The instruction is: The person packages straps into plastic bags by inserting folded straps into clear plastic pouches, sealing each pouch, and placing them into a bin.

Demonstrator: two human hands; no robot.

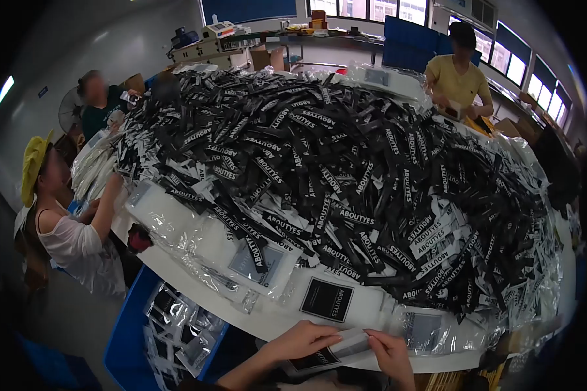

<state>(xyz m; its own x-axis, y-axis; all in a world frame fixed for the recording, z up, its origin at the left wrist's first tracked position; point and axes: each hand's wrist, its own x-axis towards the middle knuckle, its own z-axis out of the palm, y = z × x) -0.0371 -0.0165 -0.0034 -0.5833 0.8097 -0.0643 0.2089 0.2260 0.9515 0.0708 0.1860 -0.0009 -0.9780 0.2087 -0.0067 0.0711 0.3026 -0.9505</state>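
My left hand (306,340) and my right hand (390,354) grip a white plastic bag with a black printed panel (321,360) at the table's near edge. The left fingers pinch its upper edge, while the right thumb and fingers are closed on its right corner. Just beyond my hands lies a flat white bag with a black square label (328,300) reading ABOUTYES. To the right of it is a clear bag with a grey label (424,330). A large heap of black and white printed strips (293,156) covers most of the table.
A blue bin (127,348) holding packaged bags stands below the table's left edge. Clear packaging with a grey panel (261,264) lies at the heap's near edge. One person in a yellow hat (36,169) and two others work around the table. Machines and shelves stand behind.
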